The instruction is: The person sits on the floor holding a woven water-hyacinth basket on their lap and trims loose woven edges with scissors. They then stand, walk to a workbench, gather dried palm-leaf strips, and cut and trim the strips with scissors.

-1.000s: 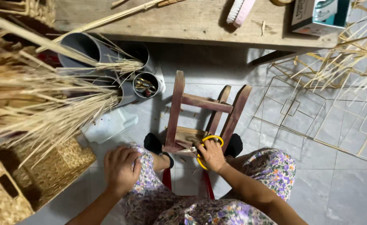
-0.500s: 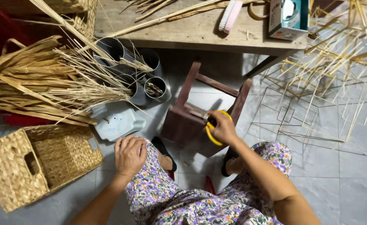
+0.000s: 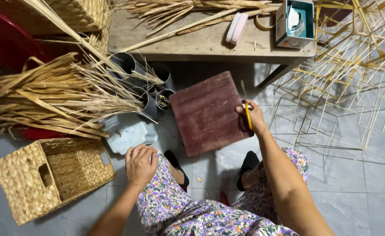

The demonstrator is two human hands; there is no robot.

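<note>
A small dark red wooden stool (image 3: 207, 112) stands upright on the grey floor in front of me, its square seat facing up. My right hand (image 3: 252, 117) grips the stool's right edge and also holds a yellow-handled tool (image 3: 247, 115) against it. My left hand (image 3: 140, 164) rests flat on my left knee, on flowered fabric, holding nothing. My black shoes (image 3: 248, 164) show below the stool.
A woven basket (image 3: 52, 177) lies at lower left. Dried straw bundles (image 3: 57, 98), grey pipes (image 3: 151, 89) and a pale plastic tray (image 3: 129, 133) sit left of the stool. A wooden bench (image 3: 210, 41) carries a brush and a teal box. Thin wire frames (image 3: 332, 109) fill the right.
The stool has been turned from lying on its side with legs showing to standing upright, seat up. My right hand stayed on its right edge; my left hand stayed on my knee.
</note>
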